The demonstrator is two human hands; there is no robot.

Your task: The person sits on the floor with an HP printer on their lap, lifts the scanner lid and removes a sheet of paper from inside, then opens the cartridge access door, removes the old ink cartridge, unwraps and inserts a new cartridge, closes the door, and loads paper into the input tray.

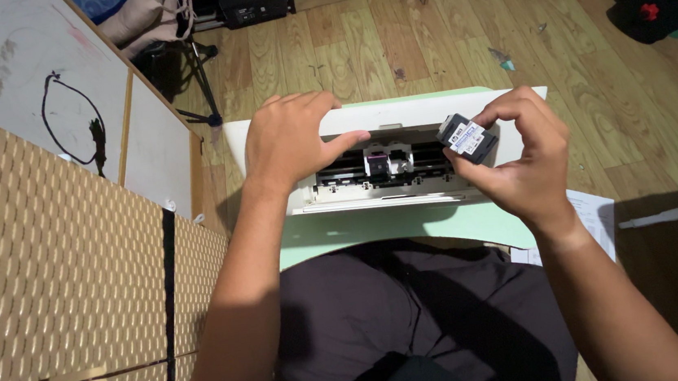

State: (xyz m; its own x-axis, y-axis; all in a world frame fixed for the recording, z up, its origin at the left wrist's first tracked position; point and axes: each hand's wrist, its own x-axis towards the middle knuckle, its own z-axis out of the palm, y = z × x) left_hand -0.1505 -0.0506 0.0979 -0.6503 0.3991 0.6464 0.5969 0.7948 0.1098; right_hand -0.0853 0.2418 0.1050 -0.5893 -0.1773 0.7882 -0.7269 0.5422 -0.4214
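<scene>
While our left hand [290, 142] presses the open printer [382, 121], our right hand [516, 154] pinches a black ink cartridge [467, 138], not yet in beside the pink cartridge [376, 163].

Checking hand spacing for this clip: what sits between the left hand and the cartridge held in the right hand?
In the head view, the printer's open bay with a seated cartridge lies between the left hand and the black cartridge.

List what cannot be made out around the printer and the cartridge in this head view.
- Printer: its left top is covered by the left hand; the dark bay hides the carriage parts.
- Ink cartridge: its underside is hidden by the right hand; its label is too small.
- Paper sheet: partly hidden by the right forearm.
</scene>
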